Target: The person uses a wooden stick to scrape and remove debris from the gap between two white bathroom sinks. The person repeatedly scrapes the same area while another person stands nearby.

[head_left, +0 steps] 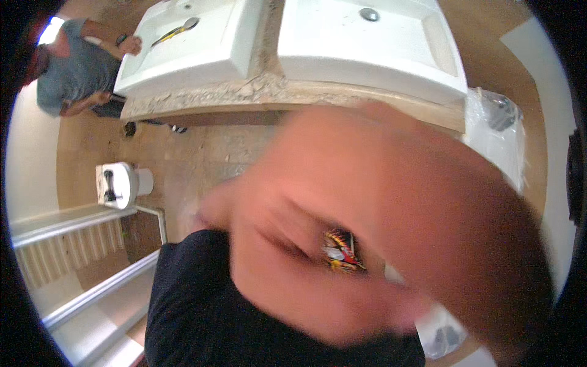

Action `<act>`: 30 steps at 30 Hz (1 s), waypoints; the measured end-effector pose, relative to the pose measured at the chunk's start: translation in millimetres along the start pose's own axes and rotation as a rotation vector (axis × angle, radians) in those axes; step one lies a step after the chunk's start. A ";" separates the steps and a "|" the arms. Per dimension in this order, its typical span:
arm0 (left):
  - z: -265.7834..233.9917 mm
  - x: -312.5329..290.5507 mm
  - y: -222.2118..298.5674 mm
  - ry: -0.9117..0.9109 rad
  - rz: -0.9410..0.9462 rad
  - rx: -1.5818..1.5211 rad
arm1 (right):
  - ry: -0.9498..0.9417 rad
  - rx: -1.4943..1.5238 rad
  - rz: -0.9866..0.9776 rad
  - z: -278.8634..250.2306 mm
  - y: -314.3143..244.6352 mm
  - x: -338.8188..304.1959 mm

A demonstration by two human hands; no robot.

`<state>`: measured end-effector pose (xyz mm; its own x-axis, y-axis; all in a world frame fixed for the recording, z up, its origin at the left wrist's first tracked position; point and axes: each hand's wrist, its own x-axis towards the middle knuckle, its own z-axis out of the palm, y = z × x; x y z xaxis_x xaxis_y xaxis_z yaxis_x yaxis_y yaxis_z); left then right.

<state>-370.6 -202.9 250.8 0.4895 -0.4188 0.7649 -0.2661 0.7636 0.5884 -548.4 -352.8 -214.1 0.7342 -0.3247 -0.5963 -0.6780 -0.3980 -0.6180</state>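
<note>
My two bare forearms lie crossed close in front of my chest, large and smeared by motion. The right forearm (pixel 440 208) comes in from the right edge and reaches across to the left. My right hand (pixel 214 208) seems to be at its far end, blurred, its fingers unclear. Below it, the other forearm runs toward the right, where my left hand (pixel 409 312) is mostly a blur. No held object shows in either hand. Between the arms a colourful print on my black shirt (pixel 202 293) peeks through.
Ahead, two white basins (pixel 373 73) stand on a rough-edged counter (pixel 263 92); a yellow-and-black tool (pixel 175 32) lies in the left one. A person in grey (pixel 79 67) is at the left. Nearby are a white toilet-like fixture (pixel 125 183), metal rails (pixel 98 293) and a plastic-wrapped item (pixel 495 128).
</note>
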 end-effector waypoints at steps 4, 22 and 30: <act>46.2 12.6 -16.4 -0.084 0.113 -0.350 | 0.085 -0.006 0.107 -25.4 75.7 -16.6; 110.7 9.6 -86.4 -0.070 0.056 -0.965 | 0.226 0.165 0.437 -78.3 72.0 -48.5; 83.8 48.9 -133.8 -0.094 -0.018 -1.051 | 0.197 0.019 0.305 -120.0 39.2 -7.7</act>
<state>-380.6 -366.8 231.5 0.4082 -0.4361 0.8020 0.6159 0.7800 0.1108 -576.2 -468.9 -172.2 0.4899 -0.5858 -0.6456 -0.8661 -0.2424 -0.4373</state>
